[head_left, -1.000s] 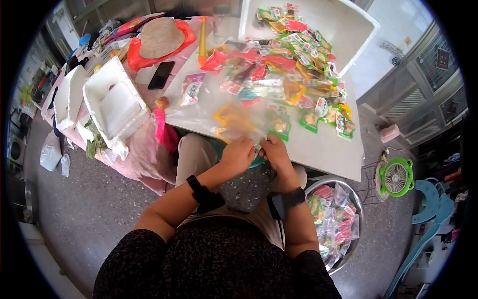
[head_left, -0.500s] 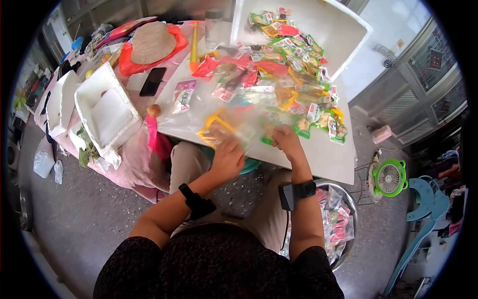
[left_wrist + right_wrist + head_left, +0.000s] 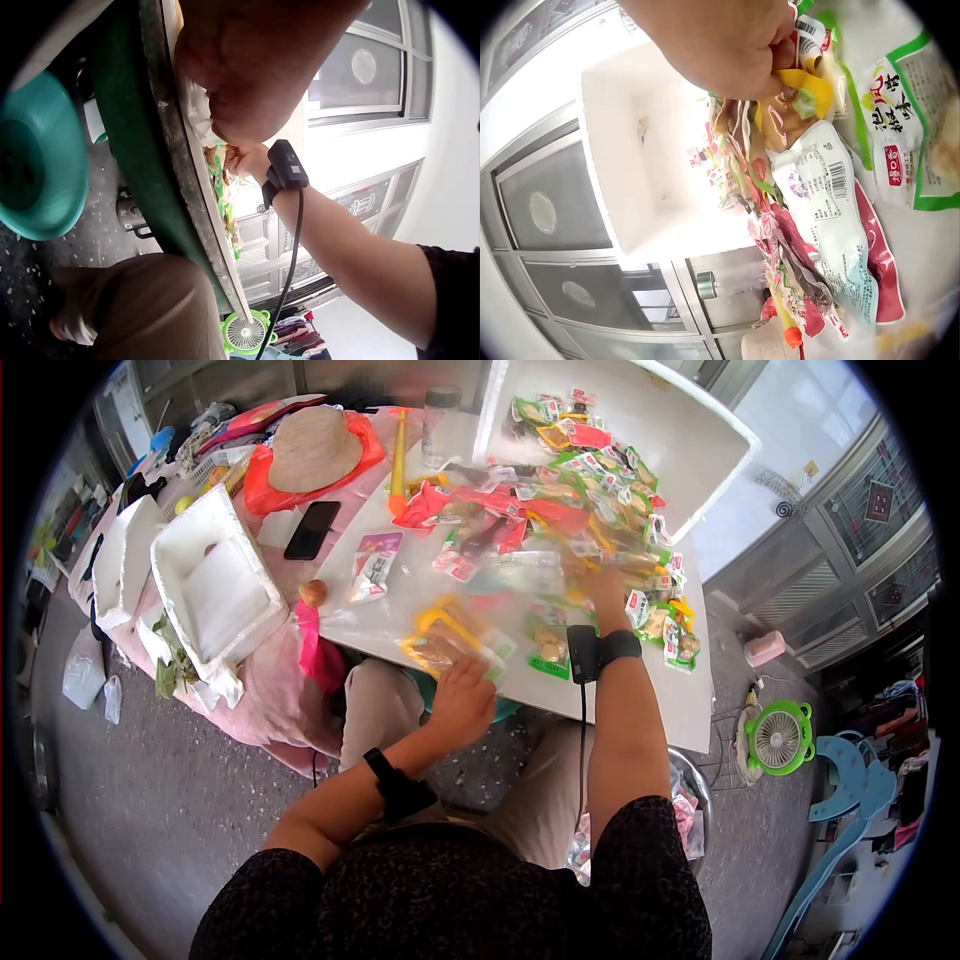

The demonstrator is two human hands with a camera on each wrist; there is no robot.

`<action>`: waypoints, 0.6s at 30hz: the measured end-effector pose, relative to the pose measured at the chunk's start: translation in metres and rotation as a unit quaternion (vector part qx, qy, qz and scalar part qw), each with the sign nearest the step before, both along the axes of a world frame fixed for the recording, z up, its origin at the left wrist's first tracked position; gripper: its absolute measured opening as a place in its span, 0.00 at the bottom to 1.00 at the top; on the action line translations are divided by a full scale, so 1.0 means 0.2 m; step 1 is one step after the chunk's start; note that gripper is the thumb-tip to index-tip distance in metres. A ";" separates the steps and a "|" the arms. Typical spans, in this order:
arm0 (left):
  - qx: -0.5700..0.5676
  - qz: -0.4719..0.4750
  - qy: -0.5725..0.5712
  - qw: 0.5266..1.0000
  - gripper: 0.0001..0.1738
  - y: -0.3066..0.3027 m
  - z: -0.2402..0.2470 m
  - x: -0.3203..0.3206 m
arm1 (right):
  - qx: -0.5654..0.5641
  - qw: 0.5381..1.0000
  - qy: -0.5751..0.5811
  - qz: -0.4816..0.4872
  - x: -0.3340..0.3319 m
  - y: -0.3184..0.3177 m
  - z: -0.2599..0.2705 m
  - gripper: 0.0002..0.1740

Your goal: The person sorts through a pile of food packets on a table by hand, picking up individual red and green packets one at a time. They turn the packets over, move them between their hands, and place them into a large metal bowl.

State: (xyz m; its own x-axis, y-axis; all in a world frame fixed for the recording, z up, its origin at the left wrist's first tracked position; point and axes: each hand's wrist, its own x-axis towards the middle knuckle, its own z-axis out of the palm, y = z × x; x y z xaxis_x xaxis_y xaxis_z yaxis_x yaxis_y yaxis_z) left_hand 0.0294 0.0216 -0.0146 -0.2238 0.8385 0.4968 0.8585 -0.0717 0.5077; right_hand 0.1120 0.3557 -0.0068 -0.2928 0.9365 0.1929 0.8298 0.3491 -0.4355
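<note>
At the table's near edge my left hand pinches the edge of a clear plastic bag with a yellow-edged snack packet inside. My right hand reaches into the pile of packets. Its curled fingers grip a yellow snack packet, partly covered by the hand. Beside that lies a white-and-blue packet with a barcode. A green-edged packet rests on the tabletop between the two hands. In the left wrist view the left hand looms close, its fingertips hidden.
A white foam box lies on its side behind the pile. To the left are a smaller foam box, a phone, a purple-and-white packet and a hat. Below the table is a teal basin; a green fan stands right.
The hands, together at the bag earlier, have parted. My right hand has moved forward into the pile, while the left stays near the edge with the bagged yellow packet.
</note>
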 end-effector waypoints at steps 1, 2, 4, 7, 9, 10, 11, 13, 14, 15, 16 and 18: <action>0.008 0.002 0.001 1.000 0.05 0.00 0.00 0.00 | 0.003 0.999 0.037 0.035 0.01 -0.01 0.00 0.16; 0.017 0.003 0.002 1.000 0.05 0.00 0.00 0.00 | 0.006 0.995 0.075 0.069 0.03 -0.02 -0.01 0.16; 0.028 0.004 0.006 1.000 0.05 0.00 0.00 0.00 | -0.023 0.981 0.167 0.097 0.07 -0.15 0.10 0.11; 0.036 0.006 -0.002 0.999 0.05 0.00 -0.01 0.00 | -0.176 0.860 0.470 0.088 0.18 -0.26 0.08 0.09; 0.043 0.001 -0.026 0.999 0.05 0.01 -0.01 0.00 | -0.187 0.822 0.534 0.060 0.27 -0.40 0.12 0.07; 0.047 -0.004 -0.037 0.998 0.05 0.01 0.00 0.00 | -0.190 0.801 0.566 0.044 0.32 -0.49 0.17 0.07; 0.052 -0.010 -0.047 0.997 0.05 0.01 0.01 -0.01 | -0.206 0.772 0.599 0.037 0.37 -0.58 0.22 0.06; 0.049 -0.018 -0.066 0.996 0.06 0.01 0.02 -0.01 | -0.238 0.709 0.664 0.022 0.45 -0.77 0.29 0.06; 0.043 -0.020 -0.074 0.996 0.06 0.01 0.02 -0.02 | -0.251 0.696 0.673 0.019 0.48 -0.83 0.29 0.06; 0.035 -0.021 -0.082 0.996 0.06 0.01 0.02 -0.02 | -0.264 0.682 0.681 0.016 0.51 -0.89 0.28 0.05; 0.030 -0.019 -0.100 0.994 0.06 0.00 0.03 -0.02 | -0.279 0.668 0.690 0.012 0.54 -0.95 0.26 0.05; 0.019 -0.014 -0.135 0.991 0.06 0.00 0.04 -0.02 | -0.317 0.658 0.681 0.048 0.60 -1.04 0.18 0.04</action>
